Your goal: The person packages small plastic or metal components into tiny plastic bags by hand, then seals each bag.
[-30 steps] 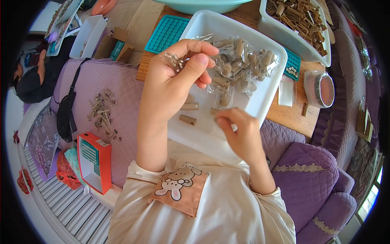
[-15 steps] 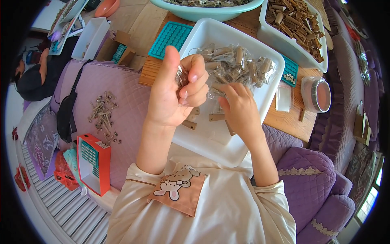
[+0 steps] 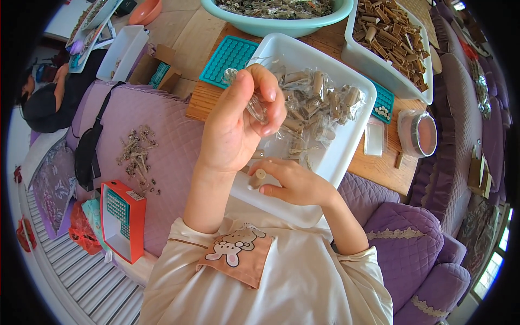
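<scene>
My left hand (image 3: 238, 124) is raised above a white rectangular tray (image 3: 346, 146) and pinches a small clear plastic bag (image 3: 257, 106) between thumb and fingers. Lower down, my right hand (image 3: 290, 181) rests at the tray's near edge with a short tan wooden cylinder (image 3: 257, 177) held in its fingertips. The tray holds a heap of clear little bags with tan cylinders inside (image 3: 317, 105). Both forearms come up from my cream shirt.
A second white tray of tan sticks (image 3: 390, 38) and a teal basin (image 3: 276, 24) stand beyond. Teal moulded mats (image 3: 230, 57), a round lidded jar (image 3: 420, 132), a red box (image 3: 122, 216) and a loose pile of small pieces on the purple quilted sofa (image 3: 136, 154) lie around. A person in dark clothes (image 3: 54, 103) sits at far left.
My right hand has drawn back from the heap of bags to the tray's near edge, now with a cylinder in its fingers. My left hand stays raised with the small bag.
</scene>
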Demonstrator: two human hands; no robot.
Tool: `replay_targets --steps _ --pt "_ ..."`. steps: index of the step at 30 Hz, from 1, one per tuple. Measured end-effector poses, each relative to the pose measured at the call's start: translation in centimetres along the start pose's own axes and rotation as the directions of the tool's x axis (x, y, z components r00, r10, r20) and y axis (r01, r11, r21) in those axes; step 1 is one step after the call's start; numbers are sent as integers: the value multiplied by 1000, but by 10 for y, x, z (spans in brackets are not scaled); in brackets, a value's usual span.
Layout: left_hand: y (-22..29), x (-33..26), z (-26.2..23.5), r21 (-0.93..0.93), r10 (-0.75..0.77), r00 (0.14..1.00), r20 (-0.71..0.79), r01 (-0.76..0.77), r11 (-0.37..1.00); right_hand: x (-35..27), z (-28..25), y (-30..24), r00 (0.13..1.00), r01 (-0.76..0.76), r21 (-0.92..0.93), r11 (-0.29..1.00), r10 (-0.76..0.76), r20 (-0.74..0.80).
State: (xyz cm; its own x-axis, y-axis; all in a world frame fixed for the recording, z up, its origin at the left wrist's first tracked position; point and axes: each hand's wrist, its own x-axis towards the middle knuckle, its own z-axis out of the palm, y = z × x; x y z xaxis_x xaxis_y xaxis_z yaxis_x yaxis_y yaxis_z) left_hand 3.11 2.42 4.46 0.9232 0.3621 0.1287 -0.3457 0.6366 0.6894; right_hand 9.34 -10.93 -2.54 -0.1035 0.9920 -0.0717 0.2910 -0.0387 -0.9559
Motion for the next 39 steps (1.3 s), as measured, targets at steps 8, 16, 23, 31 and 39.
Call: replay_targets --steps 8,16,23,31,39 --pt "1 5 -13 -124 78 997 -25 -81 989 -3 -1 -4 996 -48 309 950 24 83" --pt "0 5 -11 48 102 984 -149 -96 994 -32 -10 -8 997 -48 523 851 70 -23" --pt "-12 3 2 305 9 998 -54 8 952 -32 -25 -31 896 142 617 774 165 -413" --pt "-31 -4 5 596 114 985 127 -168 785 -17 -44 -47 799 335 538 773 70 -598" --pt "-37 -7 12 728 41 991 128 -122 675 -11 -39 -56 644 330 366 870 76 -761"
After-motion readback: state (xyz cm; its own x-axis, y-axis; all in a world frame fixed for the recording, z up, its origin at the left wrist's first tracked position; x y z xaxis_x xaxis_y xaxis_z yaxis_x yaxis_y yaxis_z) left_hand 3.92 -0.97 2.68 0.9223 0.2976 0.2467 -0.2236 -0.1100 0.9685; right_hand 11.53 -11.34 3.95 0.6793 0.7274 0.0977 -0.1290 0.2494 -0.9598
